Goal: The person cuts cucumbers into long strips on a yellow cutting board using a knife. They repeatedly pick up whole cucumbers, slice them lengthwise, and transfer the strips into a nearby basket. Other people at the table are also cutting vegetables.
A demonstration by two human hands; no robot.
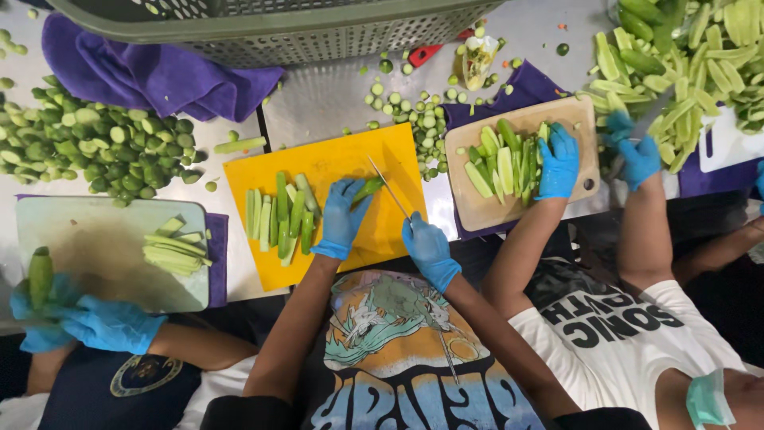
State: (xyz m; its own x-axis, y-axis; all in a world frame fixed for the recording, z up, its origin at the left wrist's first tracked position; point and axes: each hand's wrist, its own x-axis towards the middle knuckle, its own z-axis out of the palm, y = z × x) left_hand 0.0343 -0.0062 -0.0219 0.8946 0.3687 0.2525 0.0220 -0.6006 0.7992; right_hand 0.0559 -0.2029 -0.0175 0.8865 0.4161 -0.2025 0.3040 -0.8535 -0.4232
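Worktop [334,103]: bare metal, shared by three people side by side; grey perforated crate [278,32] at the far edge, purple cloths under the boards.
Yellow board [334,163]: in front of the person wearing the camera; row of long green strips [278,219] laid on its left half.
Neighbours: person on the left holds a whole green vegetable over a pale green board [103,239]; person on the right presses cut pieces on a wooden board [517,159]. Both in blue gloves, separate from the wearer's hands.
Trimmed ends [95,143]: large heap of small green nubs on the left, a smaller scatter beyond the yellow board.
Left hand [342,216]: gloved, closed over one green piece [366,189], pinning it to the board's middle.
Right hand [428,247]: gloved, wrapped round a knife [390,189] handle; thin blade angled up toward the piece. Hands apart.
Handling, judged: piece looks light, firm, crisp; cut faces likely wet and slick against the glove. Best held low along its length, flat side down, fingertips curled back from the blade line.
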